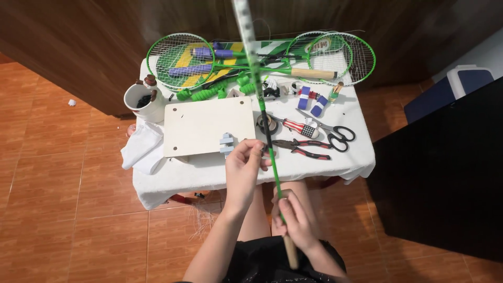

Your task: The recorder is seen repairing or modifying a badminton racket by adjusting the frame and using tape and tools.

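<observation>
A green badminton racket (260,99) is held upright by its thin shaft, the bare wooden handle end pointing down toward the lap. The right hand (297,220) is closed around the lower shaft just above that wooden end. The left hand (244,170) is pinched with its fingertips on the shaft higher up, well above the lower grip.

Beyond the upper grip, a white-covered table (346,157) is seen. Just left of the pinching fingers a pale board (204,126) with a small grey clamp lies flat. Right of the shaft, red-handled pliers (303,148) and black scissors (332,133) are laid side by side. Farther off, more green rackets (183,60) are stacked, and a white cup (144,102) stands at the table's left edge.
</observation>
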